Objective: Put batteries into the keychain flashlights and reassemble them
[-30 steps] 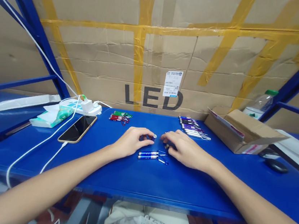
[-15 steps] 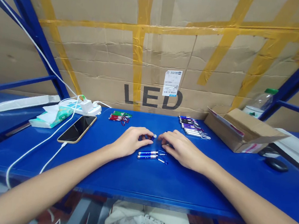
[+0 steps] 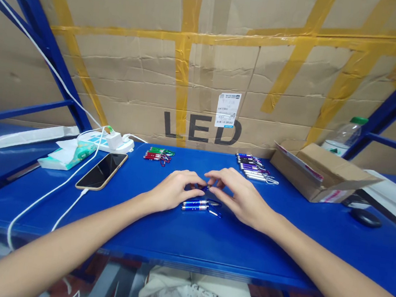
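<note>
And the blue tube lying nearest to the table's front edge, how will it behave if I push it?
The blue tube would probably roll at first, since its body looks round. The clip at its end may soon stop this rolling. Its glossy surface suggests that it could be slippery.

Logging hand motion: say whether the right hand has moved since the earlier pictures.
Yes; judged against the white label, the right hand has moved left, closer to the left hand.
</note>
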Demonstrator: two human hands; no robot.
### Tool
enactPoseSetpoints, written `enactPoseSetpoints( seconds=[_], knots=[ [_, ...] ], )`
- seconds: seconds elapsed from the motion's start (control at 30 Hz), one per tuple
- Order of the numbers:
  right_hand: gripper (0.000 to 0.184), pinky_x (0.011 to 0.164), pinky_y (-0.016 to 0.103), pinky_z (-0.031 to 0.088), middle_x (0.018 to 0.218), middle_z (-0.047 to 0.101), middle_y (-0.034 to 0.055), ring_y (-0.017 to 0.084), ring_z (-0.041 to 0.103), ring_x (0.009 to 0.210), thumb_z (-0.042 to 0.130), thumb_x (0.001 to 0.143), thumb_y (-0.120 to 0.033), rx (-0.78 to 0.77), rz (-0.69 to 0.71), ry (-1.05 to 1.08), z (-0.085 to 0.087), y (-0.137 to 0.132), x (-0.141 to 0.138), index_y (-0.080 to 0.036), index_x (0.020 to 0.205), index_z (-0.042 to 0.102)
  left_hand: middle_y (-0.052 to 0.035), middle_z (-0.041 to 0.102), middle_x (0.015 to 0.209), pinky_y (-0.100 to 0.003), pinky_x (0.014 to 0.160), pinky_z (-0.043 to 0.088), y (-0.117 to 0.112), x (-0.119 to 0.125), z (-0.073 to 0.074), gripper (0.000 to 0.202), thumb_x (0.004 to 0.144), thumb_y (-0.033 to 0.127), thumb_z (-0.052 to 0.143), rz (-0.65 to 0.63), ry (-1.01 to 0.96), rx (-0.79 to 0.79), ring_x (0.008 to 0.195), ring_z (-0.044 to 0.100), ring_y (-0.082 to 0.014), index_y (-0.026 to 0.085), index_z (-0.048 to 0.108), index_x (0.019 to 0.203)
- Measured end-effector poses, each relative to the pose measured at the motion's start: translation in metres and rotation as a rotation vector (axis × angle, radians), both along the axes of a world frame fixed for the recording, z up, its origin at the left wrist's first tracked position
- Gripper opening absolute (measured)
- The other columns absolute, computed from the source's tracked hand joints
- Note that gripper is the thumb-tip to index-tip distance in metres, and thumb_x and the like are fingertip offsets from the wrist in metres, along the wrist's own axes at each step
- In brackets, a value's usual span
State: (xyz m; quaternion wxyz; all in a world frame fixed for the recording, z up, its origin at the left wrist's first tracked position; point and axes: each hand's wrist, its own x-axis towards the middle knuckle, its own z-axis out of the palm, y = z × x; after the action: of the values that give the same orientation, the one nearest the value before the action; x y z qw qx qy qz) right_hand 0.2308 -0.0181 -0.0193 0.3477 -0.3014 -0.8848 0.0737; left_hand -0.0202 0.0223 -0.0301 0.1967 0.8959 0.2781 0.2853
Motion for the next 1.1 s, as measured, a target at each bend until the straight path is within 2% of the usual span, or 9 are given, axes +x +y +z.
enactPoseSetpoints(
  seconds=[0.3, 0.67, 0.8, 0.9, 1.1],
  knots=[
    [0.024, 0.091, 0.039, 0.055, 0.115, 0.073, 0.0080, 0.024, 0.065, 0.100, 0.056, 0.112, -0.028, 0.023, -0.002, 0.017, 0.000, 0.001, 0.002, -0.026, 0.136, 0.059, -0.0046, 0.081, 0.105, -0.032, 0.088, 0.054, -0.001, 0.003, -0.001, 0.015, 0.100, 0.028, 0.075, 0.005, -0.056, -0.053, 0.095, 0.074, -0.0211, 0.021, 0.081, 0.112],
    [0.023, 0.091, 0.039, 0.054, 0.116, 0.073, 0.0086, 0.025, 0.066, 0.102, 0.055, 0.113, -0.029, 0.044, -0.010, -0.005, 0.001, 0.001, 0.001, -0.025, 0.135, 0.060, -0.0060, 0.082, 0.107, -0.031, 0.088, 0.055, 0.001, 0.001, 0.000, 0.018, 0.099, 0.029, 0.075, 0.012, -0.067, -0.054, 0.095, 0.074, -0.0214, 0.020, 0.082, 0.113],
    [0.025, 0.091, 0.042, 0.054, 0.115, 0.074, 0.0102, 0.027, 0.067, 0.102, 0.054, 0.112, -0.025, 0.062, -0.098, -0.026, 0.002, 0.008, 0.007, -0.024, 0.137, 0.058, -0.0055, 0.082, 0.112, -0.032, 0.089, 0.056, 0.005, -0.001, 0.000, 0.019, 0.100, 0.031, 0.074, 0.047, -0.088, -0.095, 0.098, 0.076, -0.0219, 0.021, 0.082, 0.113],
    [0.023, 0.088, 0.043, 0.054, 0.113, 0.075, 0.0109, 0.029, 0.067, 0.100, 0.053, 0.108, -0.020, 0.060, -0.204, -0.137, -0.002, 0.017, 0.015, -0.023, 0.129, 0.062, -0.0056, 0.083, 0.116, -0.033, 0.093, 0.056, 0.007, -0.003, 0.000, 0.018, 0.100, 0.031, 0.074, 0.068, -0.111, -0.099, 0.104, 0.076, -0.0230, 0.022, 0.082, 0.114],
    [0.020, 0.086, 0.040, 0.053, 0.101, 0.077, 0.0076, 0.027, 0.071, 0.096, 0.060, 0.102, -0.015, -0.098, -0.270, -0.310, -0.006, 0.025, 0.026, -0.021, 0.120, 0.067, -0.0067, 0.083, 0.119, -0.034, 0.094, 0.059, 0.009, -0.004, -0.001, 0.019, 0.099, 0.030, 0.075, 0.134, -0.119, -0.077, 0.107, 0.076, -0.0243, 0.022, 0.082, 0.114]
  ],
)
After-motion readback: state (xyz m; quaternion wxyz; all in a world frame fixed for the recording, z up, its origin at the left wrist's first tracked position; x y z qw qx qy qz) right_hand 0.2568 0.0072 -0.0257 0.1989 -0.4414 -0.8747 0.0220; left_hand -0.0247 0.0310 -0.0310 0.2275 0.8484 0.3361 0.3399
